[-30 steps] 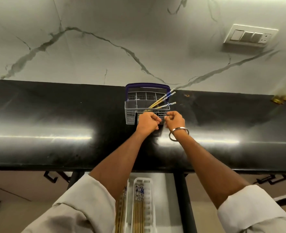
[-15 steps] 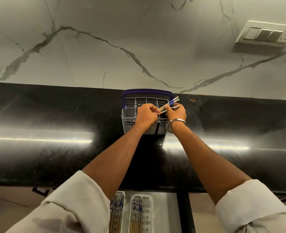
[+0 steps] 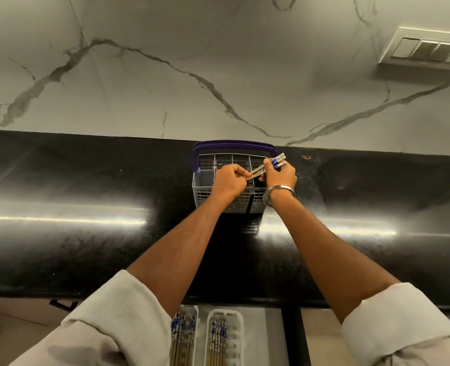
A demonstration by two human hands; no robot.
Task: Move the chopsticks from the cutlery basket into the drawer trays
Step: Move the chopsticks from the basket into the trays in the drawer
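Head view: a small bundle of chopsticks (image 3: 270,167) is held above the cutlery basket (image 3: 205,191), slanting from lower left up to the right, with the blue-and-white patterned ends sticking out past the basket's right rim. Both hands have hold of it. The left hand (image 3: 229,182) is curled, its fingertips pinching the plain wooden ends near the middle of the basket. The right hand (image 3: 280,177) is closed around the patterned upper part, fingers wrapped over the sticks and the tips showing beyond the knuckles. A metal bangle (image 3: 280,190) sits on the right wrist.

The basket is grey plastic mesh with a purple handle (image 3: 234,145) arched over its far side and a grid of compartments inside; it stands on the glossy black tabletop (image 3: 86,194), close to the back edge. Whether more sticks remain in its compartments cannot be told.

Below the tabletop's near edge, two white drawer trays (image 3: 238,317) lie side by side between the forearms, each with chopsticks lying lengthwise in it. Behind the tabletop rises a white marble wall (image 3: 165,62) with grey veins, carrying a switch plate (image 3: 427,48) at upper right. Both sleeves (image 3: 105,326) are pale and rolled at the elbows.
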